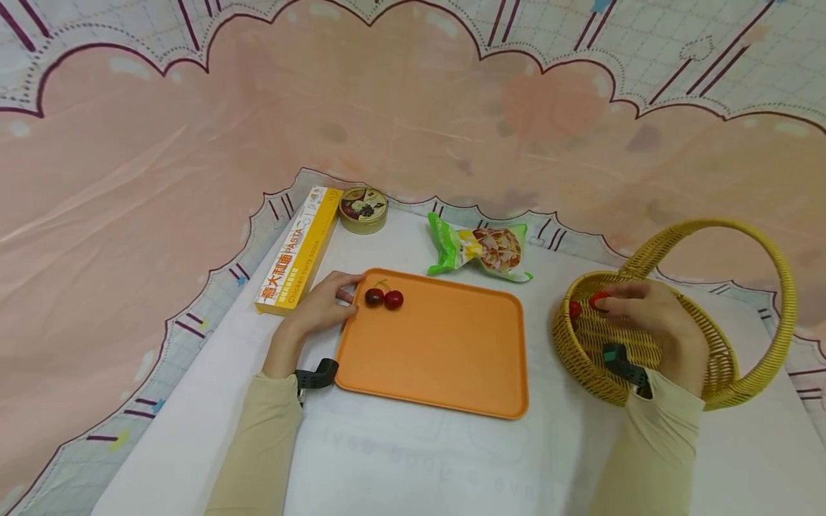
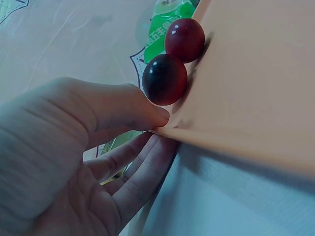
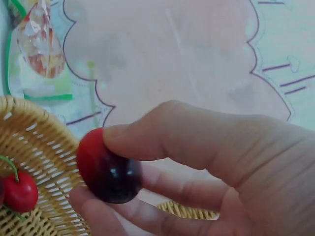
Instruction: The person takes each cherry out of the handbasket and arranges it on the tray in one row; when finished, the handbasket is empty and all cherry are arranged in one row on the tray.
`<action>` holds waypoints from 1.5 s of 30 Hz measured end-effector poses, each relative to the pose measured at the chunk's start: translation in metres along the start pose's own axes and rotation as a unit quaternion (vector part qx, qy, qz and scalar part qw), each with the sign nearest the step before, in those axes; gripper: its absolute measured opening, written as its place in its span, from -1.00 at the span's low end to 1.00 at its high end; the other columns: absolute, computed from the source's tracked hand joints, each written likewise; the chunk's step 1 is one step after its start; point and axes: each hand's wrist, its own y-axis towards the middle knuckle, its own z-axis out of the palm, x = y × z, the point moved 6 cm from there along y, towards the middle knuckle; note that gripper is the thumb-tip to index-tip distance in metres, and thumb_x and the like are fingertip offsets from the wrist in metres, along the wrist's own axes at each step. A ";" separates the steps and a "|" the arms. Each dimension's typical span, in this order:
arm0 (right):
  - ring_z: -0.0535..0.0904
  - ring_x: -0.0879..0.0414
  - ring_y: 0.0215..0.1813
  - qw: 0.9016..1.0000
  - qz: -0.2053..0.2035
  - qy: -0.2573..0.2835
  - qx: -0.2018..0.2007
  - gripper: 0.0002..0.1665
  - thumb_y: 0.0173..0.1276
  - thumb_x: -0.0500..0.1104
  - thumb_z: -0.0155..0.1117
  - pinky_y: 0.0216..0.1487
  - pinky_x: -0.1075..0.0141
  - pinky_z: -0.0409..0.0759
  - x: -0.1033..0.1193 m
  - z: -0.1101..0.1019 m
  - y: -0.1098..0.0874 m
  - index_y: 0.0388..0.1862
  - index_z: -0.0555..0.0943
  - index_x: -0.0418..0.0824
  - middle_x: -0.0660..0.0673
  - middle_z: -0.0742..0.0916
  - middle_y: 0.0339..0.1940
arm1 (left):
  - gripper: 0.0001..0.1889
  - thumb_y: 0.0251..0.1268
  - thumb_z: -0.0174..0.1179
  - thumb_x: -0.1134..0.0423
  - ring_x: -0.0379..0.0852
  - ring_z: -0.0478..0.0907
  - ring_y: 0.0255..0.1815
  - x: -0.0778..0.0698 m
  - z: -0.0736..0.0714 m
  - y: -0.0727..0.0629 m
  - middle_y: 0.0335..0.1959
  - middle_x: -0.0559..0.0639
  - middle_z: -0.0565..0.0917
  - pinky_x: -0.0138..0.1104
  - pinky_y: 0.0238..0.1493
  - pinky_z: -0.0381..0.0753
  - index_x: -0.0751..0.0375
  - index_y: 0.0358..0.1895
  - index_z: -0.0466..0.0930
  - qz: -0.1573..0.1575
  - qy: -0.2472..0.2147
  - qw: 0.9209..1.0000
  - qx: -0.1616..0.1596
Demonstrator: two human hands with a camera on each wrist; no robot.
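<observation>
My left hand point(image 1: 323, 304) pinches the left edge of an orange tray point(image 1: 445, 351), thumb above the rim and fingers beneath it. Just beyond the thumb, two dark red cherries point(image 1: 393, 299) lie together in the tray's far left corner. Over a yellow wicker basket point(image 1: 573, 356) on the right is my right hand point(image 1: 658, 319). It holds a cherry point(image 3: 109, 167), half bright red and half nearly black, between thumb and fingers. Another red cherry point(image 3: 20, 191) with a green stem sits inside the basket. My hand and wrist hide part of the basket's inside.
A yellow and white pasta box point(image 1: 300, 251) lies left of the tray, with a round gold tin point(image 1: 363, 210) by its far end. Behind the tray is a green snack packet point(image 1: 480, 247). The basket's tall handle point(image 1: 784, 308) arches up on the right.
</observation>
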 end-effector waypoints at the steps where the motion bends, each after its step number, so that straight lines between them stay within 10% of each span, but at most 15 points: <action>1: 0.70 0.25 -0.21 1.000 -0.004 0.012 -0.005 -0.27 0.43 -0.03 0.25 -0.13 0.42 0.63 0.001 0.001 0.000 0.35 0.31 -0.50 0.21 0.71 -0.29 | -0.38 0.24 0.23 0.41 0.12 0.56 0.06 0.000 0.000 0.000 0.24 0.24 0.42 -0.11 0.06 0.60 0.29 0.41 0.35 -0.002 -0.001 1.000 0.000; 12: 0.71 0.23 -0.24 0.993 -0.097 0.057 -0.016 -0.42 0.40 -0.22 0.27 -0.16 0.40 0.66 0.028 0.029 0.010 0.28 0.38 -0.52 0.16 0.72 -0.24 | -0.37 0.22 0.23 0.43 0.12 0.56 0.05 0.002 0.000 -0.001 0.25 0.24 0.41 -0.11 0.05 0.60 0.29 0.41 0.36 -0.004 -0.003 1.000 -0.003; 21: 0.69 0.11 -0.26 0.995 -0.086 0.006 -0.048 -0.45 0.39 -0.18 0.28 -0.18 0.26 0.69 0.056 0.078 0.032 0.26 0.47 -0.45 -0.44 0.60 0.09 | -0.38 0.23 0.23 0.43 0.11 0.57 0.05 0.001 0.002 0.002 0.26 0.26 0.40 -0.15 0.03 0.62 0.31 0.40 0.36 0.000 -0.001 1.000 0.003; 27: 0.69 -0.14 -0.13 0.996 -0.083 0.032 -0.021 -0.58 0.44 -0.18 0.22 -0.04 0.10 0.67 0.074 0.140 0.056 0.13 0.54 -0.46 -0.36 0.73 -0.11 | -0.37 0.24 0.24 0.42 0.10 0.56 0.05 0.002 0.001 0.001 0.28 0.23 0.40 -0.15 0.03 0.62 0.26 0.42 0.36 -0.012 0.006 1.000 0.003; 34: 0.62 0.13 -0.35 0.996 -0.051 0.075 0.006 -0.69 0.37 -0.23 0.28 -0.22 0.36 0.61 0.086 0.206 0.076 -0.03 0.65 -0.45 -0.23 0.75 -0.20 | -0.38 0.22 0.23 0.43 0.11 0.57 0.04 0.001 -0.001 -0.002 0.25 0.25 0.41 -0.14 0.04 0.61 0.29 0.41 0.36 -0.005 -0.001 1.000 -0.001; 45: 0.65 0.17 -0.47 0.995 -0.053 0.083 -0.004 -0.72 0.36 -0.19 0.29 -0.35 0.40 0.54 0.098 0.244 0.086 -0.10 0.68 -0.40 -0.24 0.75 -0.28 | -0.37 0.22 0.23 0.44 0.09 0.57 0.02 -0.003 -0.002 -0.002 0.23 0.23 0.43 -0.15 0.02 0.61 0.29 0.40 0.37 0.001 -0.002 1.000 -0.006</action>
